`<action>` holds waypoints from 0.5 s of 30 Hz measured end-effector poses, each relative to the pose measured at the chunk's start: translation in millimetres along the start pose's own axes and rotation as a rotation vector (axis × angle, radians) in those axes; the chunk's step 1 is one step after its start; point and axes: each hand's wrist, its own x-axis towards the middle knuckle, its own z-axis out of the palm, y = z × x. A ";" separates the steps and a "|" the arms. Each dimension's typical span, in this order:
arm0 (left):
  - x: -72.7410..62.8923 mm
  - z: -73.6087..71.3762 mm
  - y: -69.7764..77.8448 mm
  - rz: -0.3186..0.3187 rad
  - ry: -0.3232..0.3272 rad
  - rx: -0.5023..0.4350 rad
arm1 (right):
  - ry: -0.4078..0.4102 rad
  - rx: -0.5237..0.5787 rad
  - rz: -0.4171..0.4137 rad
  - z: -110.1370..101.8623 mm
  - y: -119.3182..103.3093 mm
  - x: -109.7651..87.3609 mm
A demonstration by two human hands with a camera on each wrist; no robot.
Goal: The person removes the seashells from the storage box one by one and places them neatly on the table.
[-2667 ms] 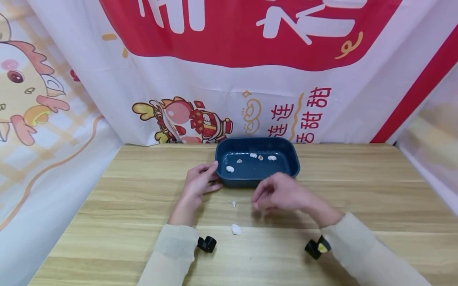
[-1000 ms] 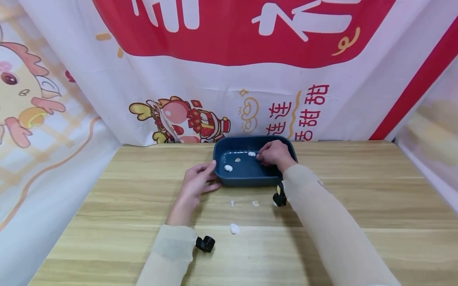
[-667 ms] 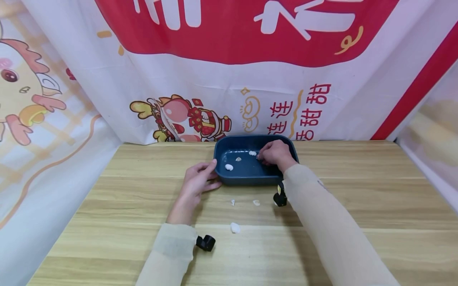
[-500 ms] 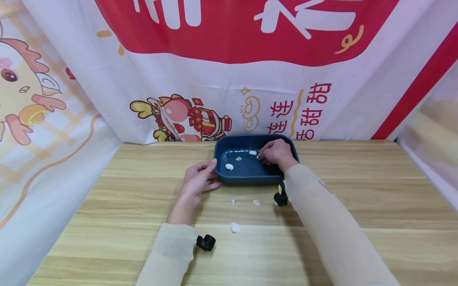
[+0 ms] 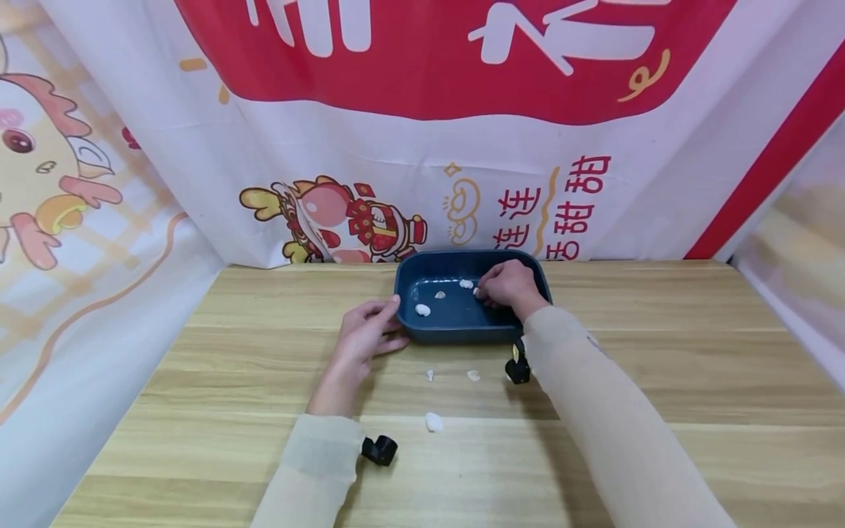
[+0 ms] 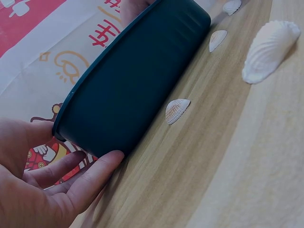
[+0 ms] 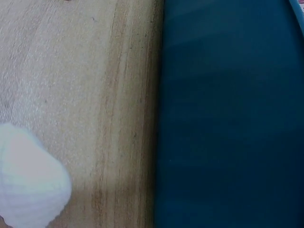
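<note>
A dark blue rectangular container stands at the back of the wooden table. My left hand rests at its left end, the thumb at the rim and the extended fingers against the lower wall. Inside the container, my right hand pinches a small seashell, partly hidden by the fingers. To its left lie a white shell, a small tan shell and another white shell. The right wrist view shows the container's outer wall but not the hand.
On the table before the container lie a small shell, a pale shell and a larger white shell. Another white shell lies under the right wrist. A printed cloth hangs right behind the container.
My right hand has moved from the table in front into the container, and a pale shell now shows where it was. Over the last second it has barely shifted. My left hand stays put.
</note>
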 end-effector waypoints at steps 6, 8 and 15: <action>-0.2 -0.3 0.0 0.006 0.004 -0.002 | -0.018 0.006 0.009 -0.6 -1.1 -2.3; -0.5 0.0 0.1 0.005 0.006 0.000 | -0.018 0.003 0.016 -0.7 -1.1 -2.5; -1.8 0.9 0.0 -0.002 0.013 0.006 | -0.032 -0.004 0.011 -1.3 1.8 -1.5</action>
